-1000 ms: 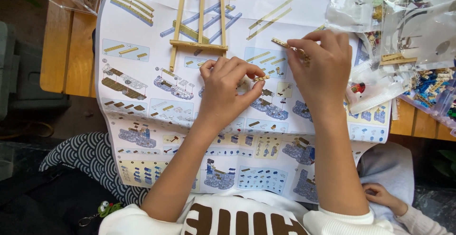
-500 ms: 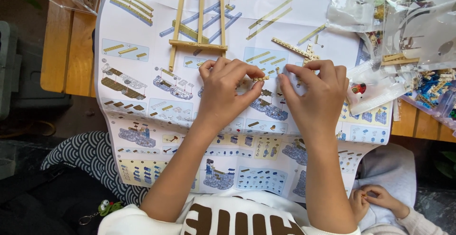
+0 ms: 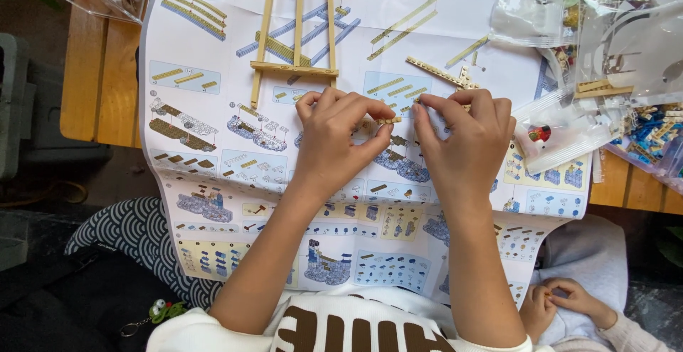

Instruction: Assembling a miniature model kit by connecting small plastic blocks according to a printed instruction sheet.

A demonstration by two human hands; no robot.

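On the instruction sheet (image 3: 213, 139), below the tan frame (image 3: 297, 32), left hand (image 3: 334, 139) and right hand (image 3: 466, 142) pinch one small tan piece (image 3: 390, 120) from opposite ends, steadying it.

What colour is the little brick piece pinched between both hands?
Tan, like light wood. The small brick piece shows best in the head view, held between the fingertips.

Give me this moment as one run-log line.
left hand: pinching small tan brick piece | right hand: fingertips at same piece | under hands: instruction sheet | nearby: tan frame
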